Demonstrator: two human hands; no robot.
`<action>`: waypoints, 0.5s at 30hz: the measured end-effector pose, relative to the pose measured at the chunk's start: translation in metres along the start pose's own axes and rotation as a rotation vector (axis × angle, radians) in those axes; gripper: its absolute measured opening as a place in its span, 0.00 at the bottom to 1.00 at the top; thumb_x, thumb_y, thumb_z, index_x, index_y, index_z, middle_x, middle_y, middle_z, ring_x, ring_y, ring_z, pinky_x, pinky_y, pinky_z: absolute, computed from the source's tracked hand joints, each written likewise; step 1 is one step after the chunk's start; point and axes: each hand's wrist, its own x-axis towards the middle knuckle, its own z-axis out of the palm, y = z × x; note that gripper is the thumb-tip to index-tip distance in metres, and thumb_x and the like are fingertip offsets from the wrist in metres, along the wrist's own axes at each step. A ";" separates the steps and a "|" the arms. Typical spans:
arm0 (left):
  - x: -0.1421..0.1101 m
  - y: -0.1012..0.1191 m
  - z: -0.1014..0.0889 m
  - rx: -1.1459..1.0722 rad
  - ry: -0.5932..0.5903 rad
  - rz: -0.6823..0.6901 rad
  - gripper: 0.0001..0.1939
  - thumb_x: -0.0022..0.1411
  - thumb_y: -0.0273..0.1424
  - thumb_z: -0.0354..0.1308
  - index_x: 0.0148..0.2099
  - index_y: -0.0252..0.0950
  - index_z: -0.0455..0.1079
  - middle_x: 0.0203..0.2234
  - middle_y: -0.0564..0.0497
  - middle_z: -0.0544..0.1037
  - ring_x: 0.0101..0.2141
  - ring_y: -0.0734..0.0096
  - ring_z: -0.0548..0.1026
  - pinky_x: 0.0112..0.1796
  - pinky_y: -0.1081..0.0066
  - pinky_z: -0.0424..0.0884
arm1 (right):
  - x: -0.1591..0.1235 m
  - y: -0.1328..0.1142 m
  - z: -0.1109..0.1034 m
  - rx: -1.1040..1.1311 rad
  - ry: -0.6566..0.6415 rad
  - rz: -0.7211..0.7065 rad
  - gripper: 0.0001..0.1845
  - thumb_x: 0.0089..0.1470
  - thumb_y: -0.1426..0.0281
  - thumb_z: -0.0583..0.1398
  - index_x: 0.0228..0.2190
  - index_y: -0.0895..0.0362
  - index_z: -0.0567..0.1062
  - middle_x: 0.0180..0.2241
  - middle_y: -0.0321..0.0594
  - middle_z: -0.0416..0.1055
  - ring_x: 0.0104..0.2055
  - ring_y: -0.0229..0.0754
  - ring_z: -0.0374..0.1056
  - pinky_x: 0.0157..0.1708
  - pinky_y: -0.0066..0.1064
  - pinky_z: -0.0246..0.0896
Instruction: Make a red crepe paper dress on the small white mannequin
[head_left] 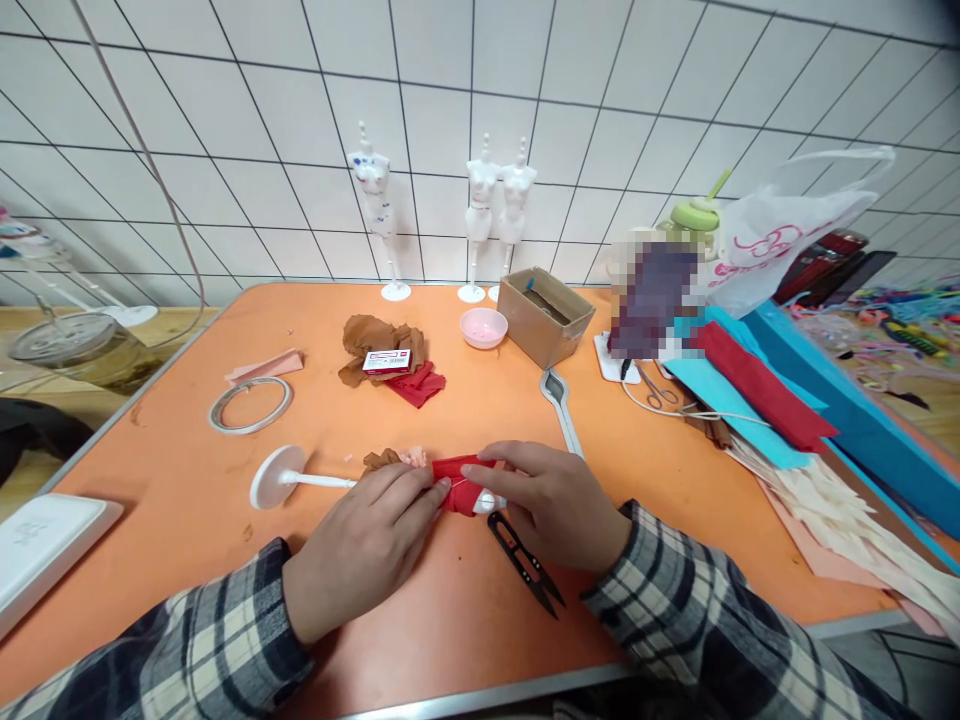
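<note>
A small white dress form (487, 503) lies on its side on the orange table, its round base (279, 478) to the left. Red fabric (459, 467) is wrapped about its upper body, with brown and pale pink ruffles (397, 460) beside it. My left hand (367, 535) curls over the form, its fingertips pressing on the red fabric. From the other side, my right hand (551, 500) pinches at the fabric's upper edge near the neck end. Black thread snips (525, 565) lie just below my right hand. Part of the form is hidden under my left hand.
Behind stand a pink bowl (484, 328), a cardboard box (546, 318) and three upright dress forms, one (373, 190) apart from the others. Brown cloth (375, 335) carries a small box (387, 361). A tape roll (250, 405) lies left; scissors (658, 395) and fabric strips (765, 385) lie right.
</note>
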 end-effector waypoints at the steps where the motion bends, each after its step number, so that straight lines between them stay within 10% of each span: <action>1: 0.000 0.000 0.000 -0.001 0.001 -0.003 0.13 0.65 0.21 0.53 0.50 0.28 0.74 0.40 0.39 0.77 0.43 0.56 0.73 0.44 0.58 0.75 | 0.000 0.001 0.001 -0.025 -0.019 0.000 0.22 0.54 0.79 0.56 0.47 0.51 0.78 0.50 0.43 0.75 0.42 0.43 0.73 0.41 0.34 0.67; 6: 0.000 0.000 0.000 -0.034 0.002 -0.025 0.13 0.66 0.22 0.53 0.50 0.30 0.74 0.40 0.40 0.77 0.43 0.58 0.73 0.44 0.59 0.75 | 0.001 0.013 0.008 0.162 0.140 0.134 0.16 0.49 0.81 0.54 0.32 0.53 0.78 0.42 0.40 0.77 0.41 0.41 0.72 0.41 0.32 0.67; 9: -0.001 0.000 0.000 -0.032 0.002 -0.024 0.13 0.66 0.22 0.53 0.50 0.30 0.74 0.40 0.40 0.77 0.43 0.58 0.73 0.45 0.59 0.74 | 0.004 0.024 0.011 0.282 0.261 0.292 0.24 0.45 0.82 0.54 0.43 0.55 0.76 0.40 0.42 0.76 0.38 0.41 0.70 0.40 0.33 0.67; 12: 0.000 0.001 0.000 -0.020 -0.006 -0.030 0.13 0.66 0.22 0.52 0.50 0.30 0.74 0.40 0.40 0.77 0.42 0.58 0.73 0.44 0.59 0.75 | 0.008 0.031 0.014 0.333 0.115 0.360 0.30 0.46 0.79 0.57 0.53 0.57 0.73 0.44 0.43 0.76 0.38 0.41 0.69 0.40 0.34 0.67; 15: 0.001 0.002 0.000 -0.009 -0.004 -0.039 0.13 0.67 0.23 0.52 0.50 0.30 0.74 0.40 0.41 0.77 0.41 0.58 0.73 0.43 0.59 0.75 | 0.014 0.031 0.017 0.349 -0.013 0.418 0.16 0.50 0.75 0.61 0.42 0.56 0.80 0.37 0.40 0.78 0.35 0.39 0.70 0.37 0.31 0.65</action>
